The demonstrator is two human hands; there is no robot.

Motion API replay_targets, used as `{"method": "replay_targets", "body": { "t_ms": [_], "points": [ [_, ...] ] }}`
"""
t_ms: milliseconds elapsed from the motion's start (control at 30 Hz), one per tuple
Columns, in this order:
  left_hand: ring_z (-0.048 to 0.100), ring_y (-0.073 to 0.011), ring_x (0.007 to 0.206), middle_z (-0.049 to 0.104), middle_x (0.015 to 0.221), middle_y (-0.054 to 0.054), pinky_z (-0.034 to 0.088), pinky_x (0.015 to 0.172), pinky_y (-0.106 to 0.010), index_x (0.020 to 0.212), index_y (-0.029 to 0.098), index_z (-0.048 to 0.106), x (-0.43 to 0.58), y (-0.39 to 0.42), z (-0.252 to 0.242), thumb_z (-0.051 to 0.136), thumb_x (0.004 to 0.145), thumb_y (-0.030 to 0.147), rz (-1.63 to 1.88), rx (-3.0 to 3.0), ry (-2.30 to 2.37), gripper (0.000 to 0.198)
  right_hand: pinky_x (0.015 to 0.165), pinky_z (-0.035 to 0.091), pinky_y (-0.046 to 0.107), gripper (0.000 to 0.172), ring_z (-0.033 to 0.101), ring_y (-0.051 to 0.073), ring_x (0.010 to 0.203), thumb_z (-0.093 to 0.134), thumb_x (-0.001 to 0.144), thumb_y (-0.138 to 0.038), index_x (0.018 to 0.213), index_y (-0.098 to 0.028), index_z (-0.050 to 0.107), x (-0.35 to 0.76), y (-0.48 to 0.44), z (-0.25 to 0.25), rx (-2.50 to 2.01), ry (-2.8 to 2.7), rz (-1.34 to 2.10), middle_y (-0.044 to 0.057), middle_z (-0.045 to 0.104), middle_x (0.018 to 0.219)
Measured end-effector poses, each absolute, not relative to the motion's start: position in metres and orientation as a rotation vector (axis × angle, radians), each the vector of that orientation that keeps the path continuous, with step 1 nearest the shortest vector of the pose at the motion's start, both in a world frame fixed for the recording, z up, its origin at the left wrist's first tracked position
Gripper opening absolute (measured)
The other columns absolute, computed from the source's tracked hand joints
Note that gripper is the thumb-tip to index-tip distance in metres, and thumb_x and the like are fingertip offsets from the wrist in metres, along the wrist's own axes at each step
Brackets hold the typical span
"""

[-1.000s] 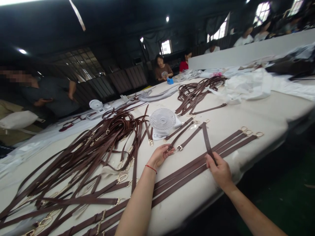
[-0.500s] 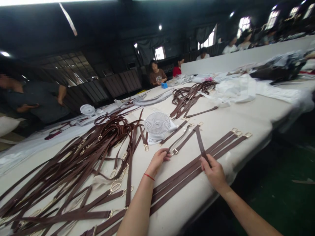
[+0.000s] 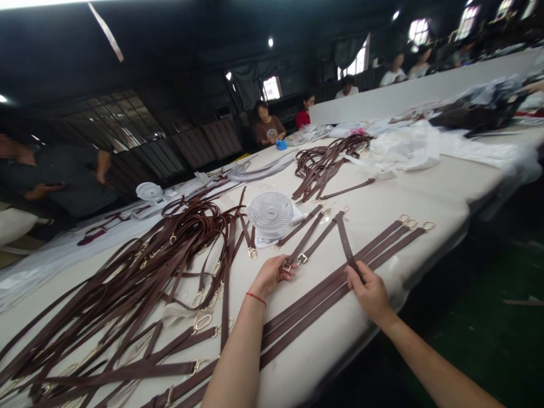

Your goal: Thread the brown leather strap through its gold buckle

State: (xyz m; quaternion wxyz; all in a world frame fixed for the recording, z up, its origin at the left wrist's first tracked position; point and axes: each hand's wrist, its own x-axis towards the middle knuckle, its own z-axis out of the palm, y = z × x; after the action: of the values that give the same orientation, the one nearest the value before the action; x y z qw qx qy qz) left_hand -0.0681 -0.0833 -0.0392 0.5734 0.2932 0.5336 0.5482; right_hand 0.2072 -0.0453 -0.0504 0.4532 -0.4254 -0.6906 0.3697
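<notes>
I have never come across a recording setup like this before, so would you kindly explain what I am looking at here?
There is no machine here: the two bare hands belong to a person wearing a camera on their head, which looks forward and down. The left hand, with a red band at its wrist, holds a brown strap near its buckle. The right hand grips another strap by its near end.

On the pale table lie three long straps side by side, a large heap of straps on the left, and a smaller bundle farther back. A white fan stands just beyond the left hand. Other people are in the background.
</notes>
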Motion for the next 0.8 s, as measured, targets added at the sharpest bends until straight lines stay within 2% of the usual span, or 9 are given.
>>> {"method": "replay_targets", "body": {
  "t_ms": [100,200,300,400,533,633,700,800],
  "points": [
    [0.065,-0.0137,0.065,0.070,0.094,-0.018,0.052,0.053,-0.021,0.102,0.005,0.063,-0.070,-0.083,-0.033,0.060,0.088,0.025,1.133,0.668,1.178,0.025,0.057,0.040,0.025,0.035,0.049,0.013,0.053,0.049,0.092,-0.048,0.068,-0.022,0.048,0.207,-0.046,-0.052,-1.048,-1.681,0.929,-0.002,0.052,0.056],
    [0.069,-0.0182,0.079,0.070,0.099,-0.020,0.056,0.066,-0.025,0.104,0.003,0.064,-0.062,-0.085,-0.023,0.062,0.086,0.020,1.054,0.581,1.101,0.025,0.051,0.039,0.024,0.038,0.047,0.013,0.050,0.046,0.092,-0.053,0.074,-0.021,0.054,0.206,-0.044,-0.054,-1.029,-1.611,1.010,-0.001,0.053,0.055],
    [0.068,-0.0234,0.093,0.069,0.105,-0.021,0.056,0.079,-0.032,0.101,0.005,0.064,-0.043,-0.090,-0.013,0.061,0.084,0.018,1.121,0.522,1.010,0.021,0.045,0.036,0.023,0.041,0.044,0.012,0.047,0.045,0.091,-0.056,0.084,-0.019,0.059,0.205,-0.041,-0.052,-0.982,-1.558,1.127,-0.002,0.052,0.054],
    [0.067,-0.0261,0.099,0.069,0.109,-0.020,0.053,0.079,-0.032,0.094,0.009,0.062,-0.018,-0.097,-0.005,0.062,0.084,0.019,1.192,0.480,0.941,0.015,0.041,0.031,0.023,0.041,0.037,0.010,0.042,0.046,0.091,-0.056,0.099,-0.018,0.060,0.209,-0.043,-0.041,-0.917,-1.573,1.291,-0.004,0.049,0.052],
    [0.066,-0.0179,0.084,0.069,0.107,-0.018,0.049,0.068,-0.024,0.088,0.011,0.061,0.016,-0.108,0.002,0.063,0.084,0.020,1.306,0.386,0.890,0.011,0.037,0.027,0.022,0.044,0.033,0.008,0.037,0.048,0.089,-0.054,0.112,-0.018,0.059,0.229,-0.063,-0.022,-0.879,-1.629,1.522,-0.006,0.048,0.049],
    [0.062,-0.0128,0.072,0.071,0.092,-0.012,0.045,0.061,-0.021,0.084,0.011,0.062,0.039,-0.115,0.004,0.061,0.084,0.015,1.405,0.242,0.801,0.004,0.034,0.021,0.022,0.044,0.032,0.007,0.034,0.052,0.086,-0.055,0.108,-0.018,0.061,0.253,-0.082,-0.020,-0.896,-1.652,1.688,-0.004,0.052,0.051],
    [0.058,-0.0108,0.068,0.068,0.084,-0.009,0.043,0.058,-0.020,0.081,0.010,0.063,0.052,-0.119,0.005,0.058,0.084,0.013,1.430,0.150,0.718,0.007,0.033,0.017,0.022,0.045,0.031,0.005,0.032,0.053,0.086,-0.057,0.104,-0.017,0.063,0.270,-0.091,-0.028,-0.933,-1.656,1.775,-0.003,0.054,0.053],
    [0.053,-0.0079,0.063,0.067,0.089,-0.011,0.043,0.057,-0.020,0.084,0.007,0.066,0.066,-0.127,0.005,0.054,0.086,0.013,1.447,0.098,0.587,0.014,0.034,0.013,0.021,0.045,0.029,0.004,0.029,0.051,0.088,-0.058,0.100,-0.016,0.063,0.296,-0.103,-0.043,-1.004,-1.651,1.841,-0.003,0.053,0.052]
  ]
}}
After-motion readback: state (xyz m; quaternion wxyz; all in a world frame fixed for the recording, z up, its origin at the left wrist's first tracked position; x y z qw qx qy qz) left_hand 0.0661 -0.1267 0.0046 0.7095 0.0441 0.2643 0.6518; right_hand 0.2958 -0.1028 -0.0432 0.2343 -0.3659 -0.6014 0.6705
